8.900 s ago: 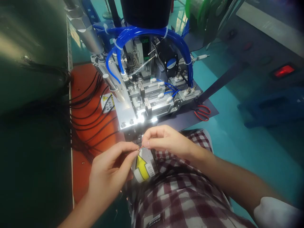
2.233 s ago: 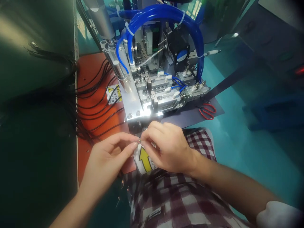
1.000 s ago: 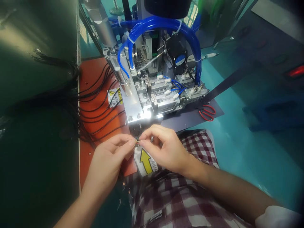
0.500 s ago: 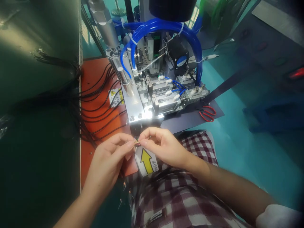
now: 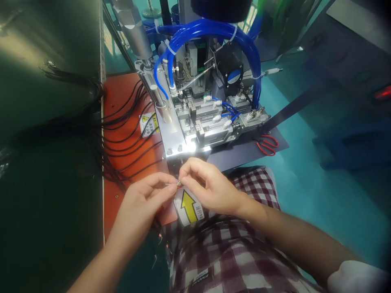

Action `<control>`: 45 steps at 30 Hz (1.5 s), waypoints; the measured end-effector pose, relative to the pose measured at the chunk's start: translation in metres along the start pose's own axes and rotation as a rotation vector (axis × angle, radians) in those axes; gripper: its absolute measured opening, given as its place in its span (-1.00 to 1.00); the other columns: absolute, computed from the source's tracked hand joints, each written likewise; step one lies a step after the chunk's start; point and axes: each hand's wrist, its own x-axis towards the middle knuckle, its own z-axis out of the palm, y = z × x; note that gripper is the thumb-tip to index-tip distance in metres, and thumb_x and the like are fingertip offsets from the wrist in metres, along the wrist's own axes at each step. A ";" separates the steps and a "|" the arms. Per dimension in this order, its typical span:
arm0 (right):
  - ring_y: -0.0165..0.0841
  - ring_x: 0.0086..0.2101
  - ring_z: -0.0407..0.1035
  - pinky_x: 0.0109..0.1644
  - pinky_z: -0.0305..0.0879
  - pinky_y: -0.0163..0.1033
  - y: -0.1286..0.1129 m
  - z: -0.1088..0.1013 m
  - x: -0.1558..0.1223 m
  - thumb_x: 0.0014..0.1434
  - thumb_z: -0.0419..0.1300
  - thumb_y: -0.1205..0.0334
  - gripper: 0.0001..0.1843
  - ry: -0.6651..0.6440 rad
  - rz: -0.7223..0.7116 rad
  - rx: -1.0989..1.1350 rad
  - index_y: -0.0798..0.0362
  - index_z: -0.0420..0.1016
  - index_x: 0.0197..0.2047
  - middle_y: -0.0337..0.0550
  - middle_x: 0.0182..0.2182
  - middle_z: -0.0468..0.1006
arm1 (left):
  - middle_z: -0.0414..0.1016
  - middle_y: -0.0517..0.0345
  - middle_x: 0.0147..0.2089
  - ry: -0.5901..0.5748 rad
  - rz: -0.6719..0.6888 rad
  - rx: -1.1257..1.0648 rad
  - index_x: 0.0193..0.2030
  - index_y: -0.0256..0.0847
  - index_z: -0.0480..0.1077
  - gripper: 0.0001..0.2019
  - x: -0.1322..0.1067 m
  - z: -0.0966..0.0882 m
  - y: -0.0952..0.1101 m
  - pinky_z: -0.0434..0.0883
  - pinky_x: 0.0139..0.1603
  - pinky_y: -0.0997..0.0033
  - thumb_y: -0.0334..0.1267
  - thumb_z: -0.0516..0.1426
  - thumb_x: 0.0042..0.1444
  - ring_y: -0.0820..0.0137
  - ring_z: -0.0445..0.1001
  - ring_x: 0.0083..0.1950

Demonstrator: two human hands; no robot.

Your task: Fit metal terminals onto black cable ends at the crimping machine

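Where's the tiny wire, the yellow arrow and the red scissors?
tiny wire [image 5: 179, 185]: head view, on the short reddish end that shows.
yellow arrow [image 5: 187, 205]: head view, on the middle of the arrow's shaft.
red scissors [image 5: 266, 145]: head view, on the handles.

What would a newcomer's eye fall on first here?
The bright blue hoses arching over the metal machine at top centre stand out first. Just below it, the left hand and right hand pinch a thin wire between fingertips, above a yellow arrow label. Red scissors lie right of the machine.
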 end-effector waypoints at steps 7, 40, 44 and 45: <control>-0.40 -0.36 0.37 -0.28 0.30 -0.28 -0.002 0.001 -0.004 0.28 0.12 0.31 -0.90 0.092 0.122 0.032 0.06 0.41 -0.30 -0.22 -0.36 0.47 | 0.31 0.28 -0.58 0.061 0.008 -0.038 -0.36 -0.17 0.48 -0.72 -0.001 0.005 0.001 0.14 -0.56 0.52 0.00 0.33 0.01 0.50 0.32 -0.56; -0.47 -0.55 0.29 -0.38 0.18 -0.29 -0.013 0.033 -0.018 0.17 0.22 0.34 -0.83 0.230 -0.019 -0.330 0.04 0.47 -0.47 -0.30 -0.55 0.51 | 0.29 0.28 -0.58 0.102 -0.008 -0.234 -0.46 -0.19 0.46 -0.82 -0.005 0.016 0.010 0.22 -0.52 0.55 -0.17 0.32 -0.07 0.52 0.27 -0.52; -0.45 -0.50 0.36 -0.37 0.27 -0.31 -0.010 0.014 -0.017 0.16 0.25 0.33 -0.94 0.280 0.073 -0.216 0.04 0.54 -0.35 -0.24 -0.44 0.57 | 0.27 0.28 -0.60 0.074 0.025 -0.197 -0.44 -0.20 0.50 -0.84 -0.004 0.013 0.007 0.22 -0.46 0.55 -0.17 0.32 -0.05 0.52 0.23 -0.50; -0.43 -0.48 0.38 -0.37 0.30 -0.30 -0.009 0.011 -0.017 0.15 0.25 0.33 -0.95 0.297 0.083 -0.196 0.04 0.55 -0.33 -0.23 -0.42 0.59 | 0.27 0.28 -0.61 0.077 0.027 -0.186 -0.43 -0.21 0.51 -0.84 -0.004 0.012 0.007 0.22 -0.45 0.54 -0.17 0.32 -0.04 0.52 0.22 -0.50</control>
